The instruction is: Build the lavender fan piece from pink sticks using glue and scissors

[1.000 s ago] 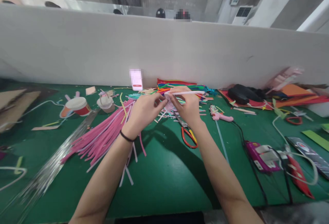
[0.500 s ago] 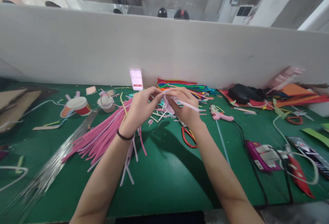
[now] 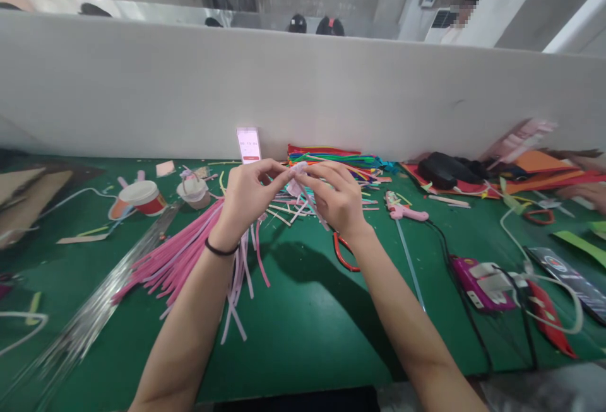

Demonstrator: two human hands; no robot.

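My left hand [image 3: 247, 196] and my right hand [image 3: 334, 199] meet above the green table [image 3: 303, 330], fingers pinched together on a small pale pink pipe-cleaner piece [image 3: 300, 186]. A thin pale strand hangs down from it past my right palm. A black band circles my left wrist. Under my left forearm a bundle of pink pipe cleaners [image 3: 184, 254] fans out across the table. Red-handled scissors [image 3: 341, 250] lie just below my right wrist.
A phone [image 3: 249, 144] leans on the white partition, beside a stack of coloured pipe cleaners [image 3: 331, 156]. Two cups [image 3: 142, 197] stand left. A pink glue gun [image 3: 402, 209], a purple power strip [image 3: 478, 276] with cables and coloured sheets [image 3: 544, 175] lie right. Another person's hand [image 3: 584, 192] rests far right.
The long pale strand held level over my right hand a second ago has swung down and been drawn in. Both hands have risen slightly and stayed pinched together. A hand has appeared at far right.
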